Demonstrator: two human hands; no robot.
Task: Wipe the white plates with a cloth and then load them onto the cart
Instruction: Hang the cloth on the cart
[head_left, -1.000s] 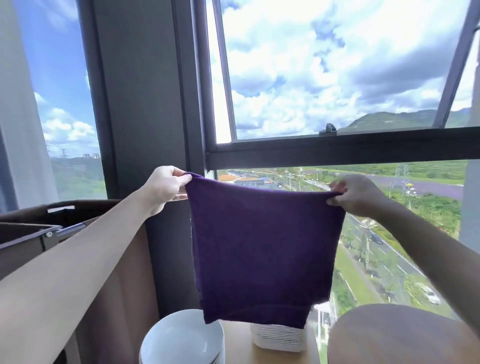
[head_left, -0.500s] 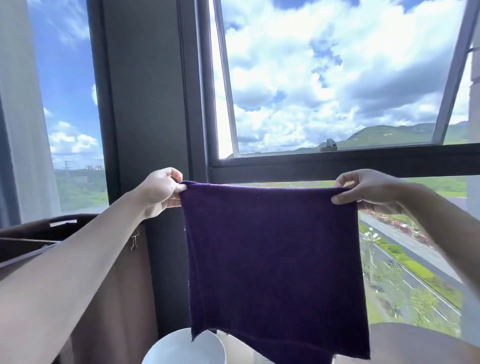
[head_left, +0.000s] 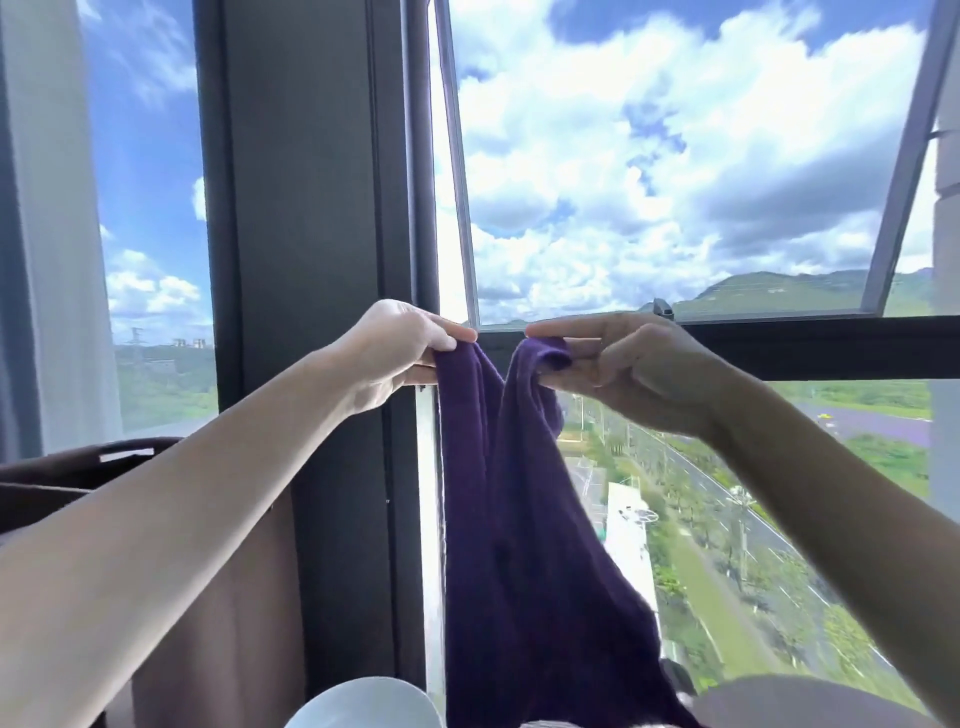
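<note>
A dark purple cloth (head_left: 524, 561) hangs folded in front of the window, held up at chest height. My left hand (head_left: 397, 348) pinches one top corner of it. My right hand (head_left: 628, 366) pinches the other top corner, and the two corners are almost together. A stack of white plates (head_left: 363, 704) shows at the bottom edge, partly hidden behind the cloth's lower end.
A brown fabric cart (head_left: 104, 478) stands at the left under my left arm. A dark window pillar (head_left: 311, 260) rises straight ahead. The rounded edge of a table (head_left: 810, 704) shows at the bottom right.
My hands have come together from far apart, so the cloth that was spread flat now hangs folded in half. The view has tilted up and less of the plates shows.
</note>
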